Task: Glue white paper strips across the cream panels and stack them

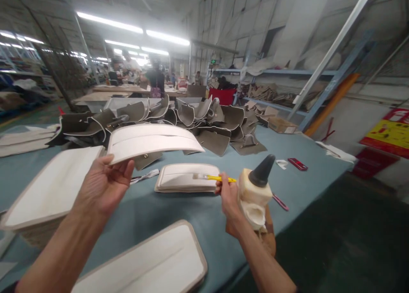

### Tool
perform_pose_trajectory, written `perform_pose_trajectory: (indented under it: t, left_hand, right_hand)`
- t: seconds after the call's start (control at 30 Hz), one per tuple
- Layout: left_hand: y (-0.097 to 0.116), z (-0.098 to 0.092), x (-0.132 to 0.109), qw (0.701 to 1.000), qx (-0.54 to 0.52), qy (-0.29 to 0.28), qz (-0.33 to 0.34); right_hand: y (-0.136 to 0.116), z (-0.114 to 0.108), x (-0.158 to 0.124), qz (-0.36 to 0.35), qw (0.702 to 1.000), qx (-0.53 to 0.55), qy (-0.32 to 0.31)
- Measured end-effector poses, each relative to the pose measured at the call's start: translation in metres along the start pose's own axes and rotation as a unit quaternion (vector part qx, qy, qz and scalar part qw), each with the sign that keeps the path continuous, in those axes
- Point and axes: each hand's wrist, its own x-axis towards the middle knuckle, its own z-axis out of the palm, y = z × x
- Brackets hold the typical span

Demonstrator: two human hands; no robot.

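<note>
My left hand pinches the near left corner of a curved white panel, which is lifted above the table. A yellow-handled paintbrush is gripped in my right hand, its bristles pointing left over a small stack of white panels with grey-beige edges. Just right of that hand stands a stained cream glue container with a black cone-shaped top. Below my left wrist lies a tall pile of larger white panels, and another large white panel lies at the near edge.
Grey-brown pieces with pale edging are heaped across the back of the blue-green table. A red object and a pink cutter-like tool lie on the right. Blue shelving stands behind; people are in the distance.
</note>
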Motion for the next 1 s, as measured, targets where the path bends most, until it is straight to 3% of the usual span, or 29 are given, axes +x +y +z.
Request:
perform_pose_trajectory:
  t: [0.13, 0.23, 0.4, 0.5, 0.6, 0.67, 0.73, 0.83, 0.9, 1.0]
  left_hand:
    - [0.01, -0.023, -0.028, 1.0, 0.005, -0.002, 0.03]
    - [0.011, -0.045, -0.05, 0.999, 0.024, 0.014, 0.044]
    - [0.008, -0.076, -0.08, 0.996, 0.046, 0.066, 0.032]
    - [0.006, -0.088, -0.092, 0.995, 0.038, 0.093, 0.013]
    - [0.004, -0.097, -0.1, 0.993, 0.032, 0.11, -0.012]
    - [0.003, -0.104, -0.106, 0.993, 0.033, 0.113, -0.023]
    - [0.004, -0.115, -0.11, 0.992, 0.054, 0.11, -0.029]
    - [0.012, -0.141, -0.118, 0.985, 0.153, 0.082, -0.024]
    - [0.018, -0.162, -0.127, 0.961, 0.269, 0.059, -0.002]
    - [0.022, -0.195, -0.147, 0.889, 0.455, 0.049, 0.027]
  right_hand:
    - [0.008, 0.042, 0.025, 0.044, 0.998, -0.012, -0.033]
    - [0.006, 0.053, 0.03, 0.102, 0.993, -0.024, -0.049]
    - [-0.012, 0.019, 0.003, 0.2, 0.973, -0.037, -0.112]
    - [-0.023, -0.004, -0.035, 0.238, 0.953, -0.067, -0.176]
    - [-0.03, -0.011, -0.077, 0.262, 0.922, -0.062, -0.279]
    - [-0.037, -0.011, -0.098, 0.257, 0.915, -0.019, -0.31]
    - [-0.045, -0.01, -0.112, 0.23, 0.926, -0.001, -0.299]
    - [-0.058, -0.011, -0.123, 0.18, 0.94, -0.062, -0.282]
    - [-0.061, -0.016, -0.128, 0.158, 0.94, -0.113, -0.282]
    - [-0.058, -0.032, -0.141, 0.145, 0.93, -0.181, -0.285]
